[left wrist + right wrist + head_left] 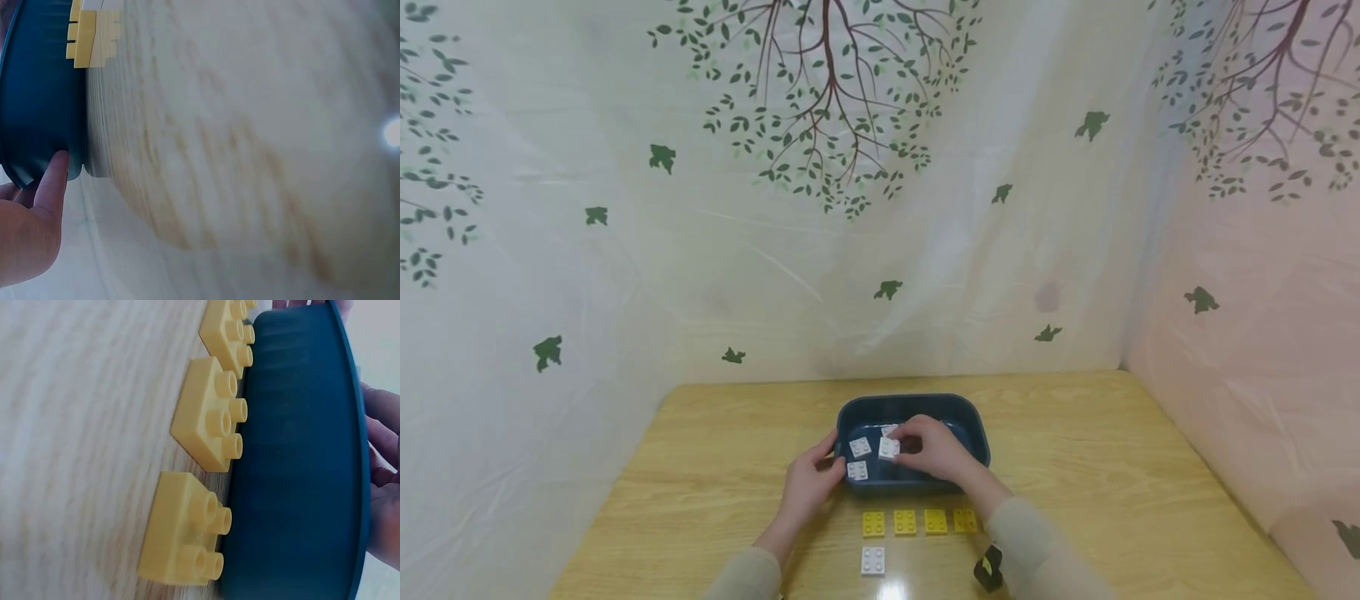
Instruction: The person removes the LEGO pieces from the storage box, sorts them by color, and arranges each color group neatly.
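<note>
A dark blue bin (pixel 951 406) stands on the table with several white toy bricks (pixel 860 447) inside. My left hand (pixel 808 483) grips its left end; in the left wrist view the thumb (pixel 53 187) lies against the outer wall. Over the inside of the bin, my right hand (pixel 936 450) pinches a white toy brick (pixel 889 448) between thumb and fingers. In the right wrist view the bin wall (pixel 294 462) hides that brick and part of the right hand (pixel 384 469).
In front of the bin is a row of several yellow toy bricks (pixel 905 522), the rightmost near the right forearm. One white brick (pixel 873 561) sits nearer me, below the leftmost yellow one. A leaf-printed curtain (pixel 850 325) rises behind the wooden table (pixel 715 442).
</note>
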Motion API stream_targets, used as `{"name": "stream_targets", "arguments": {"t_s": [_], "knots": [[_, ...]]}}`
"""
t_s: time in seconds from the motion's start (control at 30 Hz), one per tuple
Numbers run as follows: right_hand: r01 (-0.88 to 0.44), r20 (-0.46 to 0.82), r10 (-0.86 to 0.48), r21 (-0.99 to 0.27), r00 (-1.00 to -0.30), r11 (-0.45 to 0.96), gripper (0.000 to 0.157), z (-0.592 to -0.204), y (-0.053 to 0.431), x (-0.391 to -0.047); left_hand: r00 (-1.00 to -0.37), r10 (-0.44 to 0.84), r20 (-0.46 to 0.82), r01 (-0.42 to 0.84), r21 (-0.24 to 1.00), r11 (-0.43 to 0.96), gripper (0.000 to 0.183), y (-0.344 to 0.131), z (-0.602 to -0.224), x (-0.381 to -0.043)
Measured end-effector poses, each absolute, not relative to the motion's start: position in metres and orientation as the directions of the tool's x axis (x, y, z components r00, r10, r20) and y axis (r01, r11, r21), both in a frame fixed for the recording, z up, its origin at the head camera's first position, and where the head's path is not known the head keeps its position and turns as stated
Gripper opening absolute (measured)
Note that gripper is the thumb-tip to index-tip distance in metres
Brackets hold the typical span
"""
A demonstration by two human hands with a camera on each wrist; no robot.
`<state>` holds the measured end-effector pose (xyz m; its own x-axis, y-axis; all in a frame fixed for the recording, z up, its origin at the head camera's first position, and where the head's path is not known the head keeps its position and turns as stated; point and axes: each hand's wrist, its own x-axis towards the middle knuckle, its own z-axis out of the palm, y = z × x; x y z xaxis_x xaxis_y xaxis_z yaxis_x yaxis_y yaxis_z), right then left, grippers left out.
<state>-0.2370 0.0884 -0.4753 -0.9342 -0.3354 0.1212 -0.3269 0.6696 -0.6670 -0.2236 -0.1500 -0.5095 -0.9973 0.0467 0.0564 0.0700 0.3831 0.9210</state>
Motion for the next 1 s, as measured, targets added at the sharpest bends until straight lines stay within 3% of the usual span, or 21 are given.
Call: {"name": "stream_targets", "arguments": {"t_s": [0.57,1.0], "knots": [[-0.417,0.148,-0.429,-0.641,-0.891,0.644,0.026,-0.467,0.109,-0.193,-0.997,0.042,0.071,0.082,0.919,0.385,0.053,-0.148,-0.511,-0.222],[-0.413,0.171,-0.403,-0.639,-0.899,0.649,0.03,-0.463,0.118,-0.182,-0.998,0.024,0.059,0.063,0.918,0.391,0.053,-0.146,-0.513,-0.234]]}}
